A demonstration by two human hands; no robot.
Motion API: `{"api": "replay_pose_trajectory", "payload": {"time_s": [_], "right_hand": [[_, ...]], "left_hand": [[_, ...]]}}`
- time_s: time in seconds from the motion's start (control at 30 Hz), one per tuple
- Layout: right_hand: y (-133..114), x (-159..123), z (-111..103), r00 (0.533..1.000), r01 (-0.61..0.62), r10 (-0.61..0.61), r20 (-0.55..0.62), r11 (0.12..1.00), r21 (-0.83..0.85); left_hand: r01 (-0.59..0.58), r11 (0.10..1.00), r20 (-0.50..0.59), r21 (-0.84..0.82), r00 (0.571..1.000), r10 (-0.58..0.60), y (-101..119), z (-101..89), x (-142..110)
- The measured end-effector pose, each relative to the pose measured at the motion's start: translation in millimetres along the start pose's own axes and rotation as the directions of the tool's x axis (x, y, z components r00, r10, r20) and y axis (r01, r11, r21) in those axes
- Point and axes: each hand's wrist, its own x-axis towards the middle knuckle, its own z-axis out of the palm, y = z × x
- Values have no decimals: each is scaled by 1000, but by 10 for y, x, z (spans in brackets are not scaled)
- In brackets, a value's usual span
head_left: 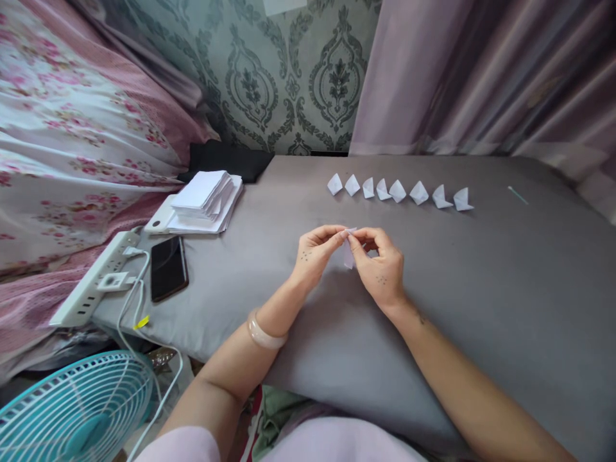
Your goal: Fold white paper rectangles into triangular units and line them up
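Small paper piece (pixel 349 258) up between both hands, just above the near-middle of the table, partly hidden by the fingers; left hand (pixel 312 255) has thumb and forefinger pinched on its top edge, right hand (pixel 385 273) same from the other side, fingertips nearly meeting; the other fingers are curled in, hard to make out. Around: row of folded paper shapes (pixel 397 191) beyond the hands, slightly right, standing between them and the back edge; thin stick (pixel 518 194) farther right, well apart. Left side is the cluttered one: paper stack (pixel 199 200), uneven, partly on a white box (pixel 160 216), black cloth (pixel 233 160) behind; phone (pixel 168 268) screen up, dark, nearer; power strip (pixel 91 282) at the left edge, cables (pixel 141 289) hanging off past a yellow scrap (pixel 142 322); fan (pixel 79 410) low in the left corner, beside the table. Counts: eight folded shapes in the row, one piece in hand, one stack (sheets too many to count), one phone, one power strip with two plugs visible, one fan, one stick, one bangle (pixel 265 332) on the left forearm. Surface: table (pixel 505 308) under plain grey cloth, light creases. Room: grey damask wallpaper (pixel 298 83) at back, mauve curtain (pixel 409 77) right, floral curtain (pixel 86 128) left.
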Motion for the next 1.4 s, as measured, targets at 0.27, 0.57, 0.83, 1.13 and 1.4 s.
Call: {"api": "replay_pose_trajectory", "payload": {"time_s": [0.27,0.57,0.83,1.13,1.4], "right_hand": [[43,73,-27,958,-273,241,153,930,247],[34,78,-28,904,-424,371,213,846,322],[-13,64,-47,940,-306,258,221,926,220],[-33,55,-38,962,-199,148,229,955,219],[-15,31,-27,980,94,-93,174,996,4]], "left_hand": [[-6,1000,-12,-14,1000,6,28,4,-6],[106,994,-24,-23,994,-106,-4,-20,9],[160,984,-19,-77,987,-161,30,-31,5],[184,977,-6,-108,983,-186,43,-48,-4],[191,974,-41,-124,979,-198,48,-52,8]]}}
